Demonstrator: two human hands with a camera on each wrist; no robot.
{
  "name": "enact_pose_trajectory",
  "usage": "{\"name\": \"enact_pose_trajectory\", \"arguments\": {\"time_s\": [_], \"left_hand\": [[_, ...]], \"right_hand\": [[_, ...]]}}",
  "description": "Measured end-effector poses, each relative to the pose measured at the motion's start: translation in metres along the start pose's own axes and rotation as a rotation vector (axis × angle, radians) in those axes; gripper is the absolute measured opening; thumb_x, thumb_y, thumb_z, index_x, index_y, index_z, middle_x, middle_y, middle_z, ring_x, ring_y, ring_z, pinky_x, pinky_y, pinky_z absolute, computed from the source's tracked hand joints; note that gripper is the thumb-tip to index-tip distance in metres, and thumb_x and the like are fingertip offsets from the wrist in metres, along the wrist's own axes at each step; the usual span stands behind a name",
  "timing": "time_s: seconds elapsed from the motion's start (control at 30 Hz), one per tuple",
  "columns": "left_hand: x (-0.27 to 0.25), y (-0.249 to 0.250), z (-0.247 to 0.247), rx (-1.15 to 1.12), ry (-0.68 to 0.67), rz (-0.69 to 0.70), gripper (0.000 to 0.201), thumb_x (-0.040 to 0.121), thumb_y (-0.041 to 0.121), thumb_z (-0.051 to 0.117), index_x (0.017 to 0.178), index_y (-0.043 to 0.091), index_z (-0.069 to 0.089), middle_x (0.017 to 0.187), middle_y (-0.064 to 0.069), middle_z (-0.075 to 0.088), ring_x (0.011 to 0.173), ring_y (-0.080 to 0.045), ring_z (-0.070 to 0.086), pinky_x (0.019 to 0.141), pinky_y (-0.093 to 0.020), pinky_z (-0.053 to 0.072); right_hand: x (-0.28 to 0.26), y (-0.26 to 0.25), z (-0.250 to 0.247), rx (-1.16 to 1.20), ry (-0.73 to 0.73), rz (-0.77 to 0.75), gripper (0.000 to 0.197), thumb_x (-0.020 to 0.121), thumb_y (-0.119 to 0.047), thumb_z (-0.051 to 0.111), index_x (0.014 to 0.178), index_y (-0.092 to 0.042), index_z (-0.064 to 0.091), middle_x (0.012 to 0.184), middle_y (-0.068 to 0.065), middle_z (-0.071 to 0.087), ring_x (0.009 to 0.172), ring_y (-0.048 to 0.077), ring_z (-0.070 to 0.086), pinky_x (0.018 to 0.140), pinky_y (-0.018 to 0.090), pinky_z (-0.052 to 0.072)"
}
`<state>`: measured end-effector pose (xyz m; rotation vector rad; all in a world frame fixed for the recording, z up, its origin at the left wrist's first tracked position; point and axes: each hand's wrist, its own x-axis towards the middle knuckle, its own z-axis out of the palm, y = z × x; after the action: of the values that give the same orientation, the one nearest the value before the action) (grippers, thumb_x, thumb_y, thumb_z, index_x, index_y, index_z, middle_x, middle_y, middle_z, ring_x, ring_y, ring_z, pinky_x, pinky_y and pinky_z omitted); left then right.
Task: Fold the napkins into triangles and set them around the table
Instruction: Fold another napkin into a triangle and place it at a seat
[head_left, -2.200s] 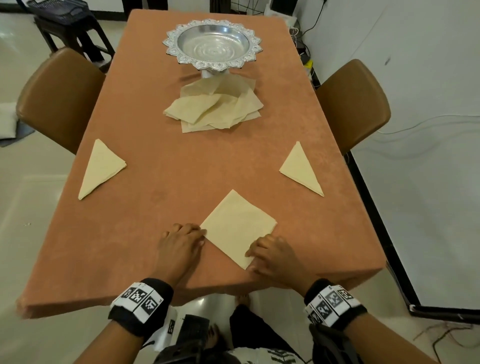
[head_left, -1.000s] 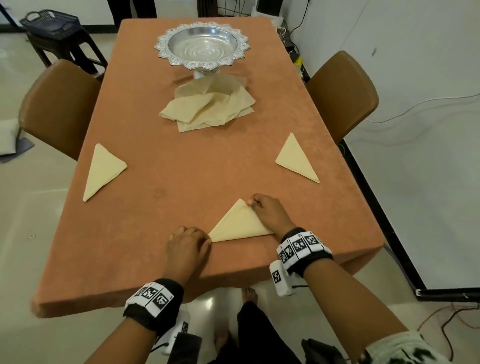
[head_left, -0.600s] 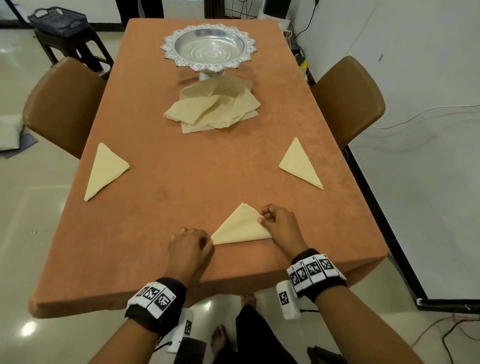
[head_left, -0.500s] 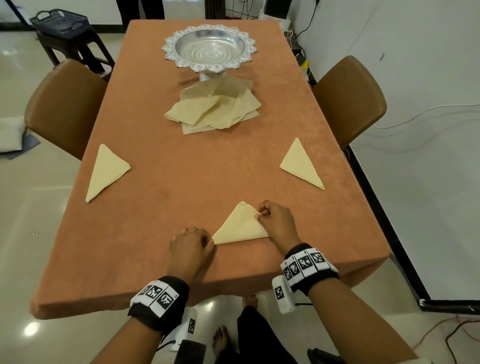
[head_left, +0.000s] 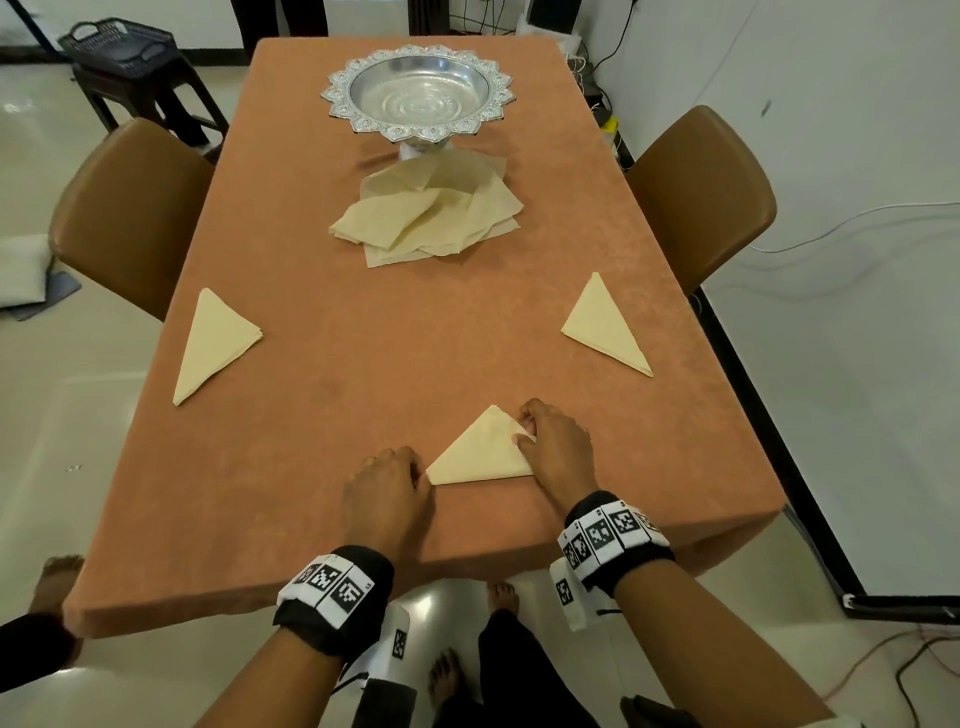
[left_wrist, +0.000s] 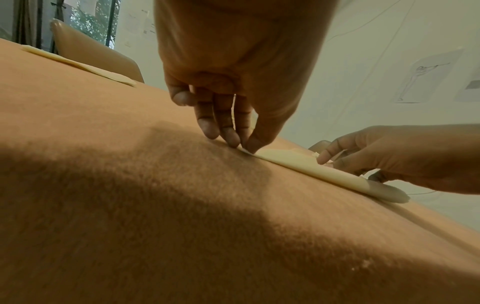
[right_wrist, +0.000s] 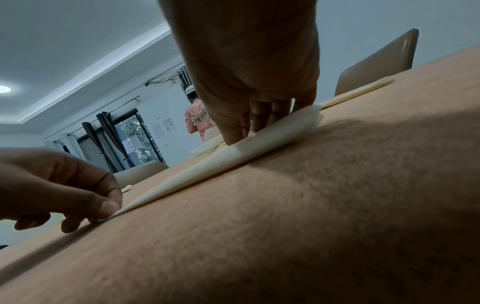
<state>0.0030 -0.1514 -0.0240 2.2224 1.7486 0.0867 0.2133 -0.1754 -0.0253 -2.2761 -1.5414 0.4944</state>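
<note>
A cream napkin (head_left: 480, 452) lies folded into a triangle near the front edge of the orange table (head_left: 363, 364), its long edge toward me. My left hand (head_left: 418, 467) pinches its left corner between thumb and fingertips; the left wrist view shows that pinch (left_wrist: 242, 147) low on the cloth. My right hand (head_left: 522, 431) grips the napkin's right side with curled fingers, a bit of the layers showing between them. In the right wrist view the right fingers (right_wrist: 233, 135) press down on the fold. Two folded triangles lie at the left (head_left: 215, 340) and right (head_left: 605, 325) table sides.
A loose pile of unfolded napkins (head_left: 431, 218) sits mid-table in front of a silver pedestal bowl (head_left: 332, 93). Brown chairs stand at the left (head_left: 130, 208) and right (head_left: 701, 192) sides. A black basket (head_left: 117, 41) rests on a stool at far left.
The napkin lay as a flat square; my right hand carried its near corner over to the far corner, making a triangle, then slid back down the right side. The left hand stayed at the left corner.
</note>
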Motion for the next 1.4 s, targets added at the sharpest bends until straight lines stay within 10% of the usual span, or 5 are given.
{"name": "enact_pose_trajectory", "arguments": {"time_s": [0.23, 0.5, 0.77, 1.13, 1.4], "left_hand": [[-0.012, 0.003, -0.004, -0.091, 0.145, 0.071, 0.029, 0.092, 0.036, 0.052, 0.118, 0.025, 0.055, 0.114, 0.000, 0.057, 0.103, -0.021, 0.052, 0.083, -0.038, 0.040], [-0.026, 0.006, 0.032, 0.003, -0.179, 0.261, 0.075, 0.084, 0.055, -0.005, 0.152, 0.023, -0.001, 0.155, 0.010, -0.013, 0.148, -0.015, -0.002, 0.115, -0.042, -0.003], [-0.026, -0.002, 0.036, -0.005, -0.191, 0.288, 0.074, 0.084, 0.064, -0.005, 0.148, 0.028, -0.010, 0.154, 0.013, -0.013, 0.146, -0.011, -0.007, 0.112, -0.041, -0.010], [0.014, 0.084, 0.039, -0.052, -0.164, 0.353, 0.076, 0.083, 0.052, -0.009, 0.153, 0.023, -0.004, 0.159, 0.007, -0.010, 0.146, -0.010, -0.010, 0.114, -0.039, -0.011], [0.026, 0.011, 0.031, 0.042, -0.145, 0.137, 0.072, 0.088, 0.056, -0.004, 0.153, 0.025, -0.003, 0.160, 0.008, -0.008, 0.147, -0.013, -0.007, 0.115, -0.049, -0.008]], "right_hand": [[-0.039, -0.006, 0.001, 0.002, 0.273, -0.231, 0.033, 0.093, -0.032, 0.037, 0.120, -0.020, 0.054, 0.116, -0.002, 0.058, 0.107, 0.015, 0.051, 0.084, 0.032, 0.039], [-0.039, -0.006, 0.034, -0.191, -0.226, -0.266, 0.065, 0.095, -0.052, 0.016, 0.149, -0.017, 0.025, 0.155, -0.002, 0.027, 0.143, 0.013, 0.023, 0.114, 0.047, 0.024], [-0.044, 0.045, 0.009, -0.298, -0.162, -0.036, 0.081, 0.080, -0.064, -0.012, 0.151, -0.023, -0.007, 0.153, -0.010, -0.017, 0.139, 0.005, -0.017, 0.113, 0.045, -0.009], [-0.050, 0.048, 0.015, -0.262, -0.062, 0.090, 0.079, 0.081, -0.052, -0.006, 0.152, -0.021, 0.009, 0.159, -0.006, 0.002, 0.146, 0.012, 0.001, 0.115, 0.049, -0.001], [-0.052, 0.050, 0.016, -0.282, -0.034, 0.060, 0.074, 0.085, -0.051, -0.002, 0.152, -0.021, 0.006, 0.158, -0.006, -0.003, 0.146, 0.013, 0.000, 0.114, 0.048, -0.002]]}}
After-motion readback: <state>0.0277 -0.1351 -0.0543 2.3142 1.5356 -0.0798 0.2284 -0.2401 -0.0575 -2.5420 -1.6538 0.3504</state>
